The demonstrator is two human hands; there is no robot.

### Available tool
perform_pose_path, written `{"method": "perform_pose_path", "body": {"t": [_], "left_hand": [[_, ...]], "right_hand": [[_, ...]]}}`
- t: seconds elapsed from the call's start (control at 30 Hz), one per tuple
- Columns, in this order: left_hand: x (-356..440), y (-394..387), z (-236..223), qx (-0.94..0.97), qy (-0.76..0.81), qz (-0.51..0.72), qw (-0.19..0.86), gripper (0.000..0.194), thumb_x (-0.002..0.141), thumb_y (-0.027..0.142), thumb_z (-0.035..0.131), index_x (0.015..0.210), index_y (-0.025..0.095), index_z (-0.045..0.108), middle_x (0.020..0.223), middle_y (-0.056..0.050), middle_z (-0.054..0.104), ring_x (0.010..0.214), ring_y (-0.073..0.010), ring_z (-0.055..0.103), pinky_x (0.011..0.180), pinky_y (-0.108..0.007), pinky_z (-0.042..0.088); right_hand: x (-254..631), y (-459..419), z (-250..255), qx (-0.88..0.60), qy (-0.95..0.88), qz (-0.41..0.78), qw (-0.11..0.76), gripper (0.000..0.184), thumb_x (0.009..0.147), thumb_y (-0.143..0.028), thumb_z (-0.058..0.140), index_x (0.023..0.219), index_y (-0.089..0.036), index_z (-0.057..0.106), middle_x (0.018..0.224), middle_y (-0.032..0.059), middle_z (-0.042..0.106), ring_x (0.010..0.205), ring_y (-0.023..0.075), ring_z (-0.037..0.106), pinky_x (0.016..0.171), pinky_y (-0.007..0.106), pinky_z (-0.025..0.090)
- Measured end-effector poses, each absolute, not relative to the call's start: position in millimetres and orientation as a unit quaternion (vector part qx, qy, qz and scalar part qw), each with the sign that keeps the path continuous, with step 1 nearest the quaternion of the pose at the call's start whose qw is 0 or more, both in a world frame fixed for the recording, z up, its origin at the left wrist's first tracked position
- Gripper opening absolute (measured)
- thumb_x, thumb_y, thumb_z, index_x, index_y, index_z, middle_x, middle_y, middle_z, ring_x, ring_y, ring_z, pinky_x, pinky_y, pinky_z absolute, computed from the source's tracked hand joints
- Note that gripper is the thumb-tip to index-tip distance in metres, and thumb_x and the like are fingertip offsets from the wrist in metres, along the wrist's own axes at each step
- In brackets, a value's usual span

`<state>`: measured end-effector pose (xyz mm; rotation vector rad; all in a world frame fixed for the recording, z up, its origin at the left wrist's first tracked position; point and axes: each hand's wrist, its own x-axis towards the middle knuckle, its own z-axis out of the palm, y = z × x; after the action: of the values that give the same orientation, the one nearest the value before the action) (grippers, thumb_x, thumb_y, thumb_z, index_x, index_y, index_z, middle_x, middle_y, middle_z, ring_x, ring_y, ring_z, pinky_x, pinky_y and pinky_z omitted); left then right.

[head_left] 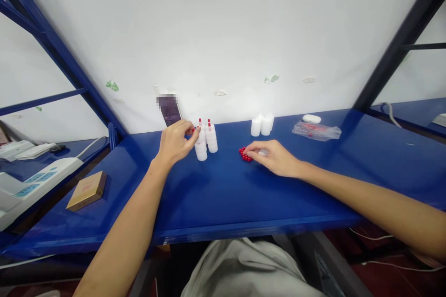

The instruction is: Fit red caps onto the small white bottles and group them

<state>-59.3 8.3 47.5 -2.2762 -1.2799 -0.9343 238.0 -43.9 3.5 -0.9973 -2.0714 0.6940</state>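
My left hand [177,141] is closed in a pinch at the top of the front bottle in a group of white bottles [212,140] with pointed red caps [209,126]. A bit of red shows between its fingertips. My right hand [275,158] reaches into a small pile of red caps [246,158], thumb and fingers drawn together at the pile's edge. Something whitish [264,152] shows under its curled fingers; its kind is unclear. Beyond this hand stands a second group of white bottles [256,126], with no red on top.
A phone [170,112] leans against the wall behind my left hand. At right lie a clear plastic bag [317,131] with red pieces inside and a white rounded case [311,119]. A gold box [87,190] and a power strip [42,185] are at left.
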Motion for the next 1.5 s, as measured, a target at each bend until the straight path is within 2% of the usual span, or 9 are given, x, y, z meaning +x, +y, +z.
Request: {"method": "perform_pose_path", "body": {"t": [0.27,0.67,1.23,1.5], "left_hand": [[-57.9,8.9,45.8,-0.815,-0.466,-0.300,0.168,0.037,0.093,0.046,0.046,0.069,0.018,0.051,0.068,-0.001,0.057,0.063,-0.0146,0.051,0.058,-0.027,0.032],[-55.3,7.9,46.0,-0.814,-0.477,-0.285,0.167,0.039,0.094,0.046,0.045,0.066,0.019,0.051,0.067,-0.002,0.059,0.061,-0.0155,0.051,0.057,-0.028,0.029],[-55.7,6.6,46.7,-0.811,-0.486,-0.282,0.164,0.042,0.095,0.040,0.041,0.059,0.019,0.040,0.058,-0.001,0.050,0.053,-0.0136,0.041,0.055,-0.028,0.022],[-53.1,5.9,45.8,-0.775,-0.538,-0.291,0.157,0.047,0.090,0.057,0.047,0.062,0.019,0.045,0.055,0.001,0.049,0.052,-0.0136,0.043,0.054,-0.026,0.023]], "right_hand": [[238.9,-43.6,8.5,-0.396,-0.797,0.279,0.361,0.037,0.093,-0.047,0.049,0.079,-0.017,0.065,0.071,0.0027,0.065,0.062,0.0138,0.056,0.062,0.026,0.043],[240.4,-41.9,6.1,-0.397,-0.777,0.307,0.380,0.045,0.092,-0.052,0.051,0.067,-0.017,0.060,0.060,-0.0011,0.056,0.054,0.0113,0.049,0.055,0.025,0.039],[238.5,-43.3,7.4,-0.418,-0.779,0.277,0.377,0.044,0.092,-0.048,0.052,0.060,-0.018,0.057,0.056,-0.0013,0.055,0.055,0.0126,0.051,0.060,0.027,0.038],[237.4,-44.8,10.7,-0.416,-0.777,0.287,0.375,0.044,0.091,-0.047,0.053,0.058,-0.017,0.055,0.055,-0.0022,0.054,0.054,0.0114,0.050,0.060,0.026,0.037]]}}
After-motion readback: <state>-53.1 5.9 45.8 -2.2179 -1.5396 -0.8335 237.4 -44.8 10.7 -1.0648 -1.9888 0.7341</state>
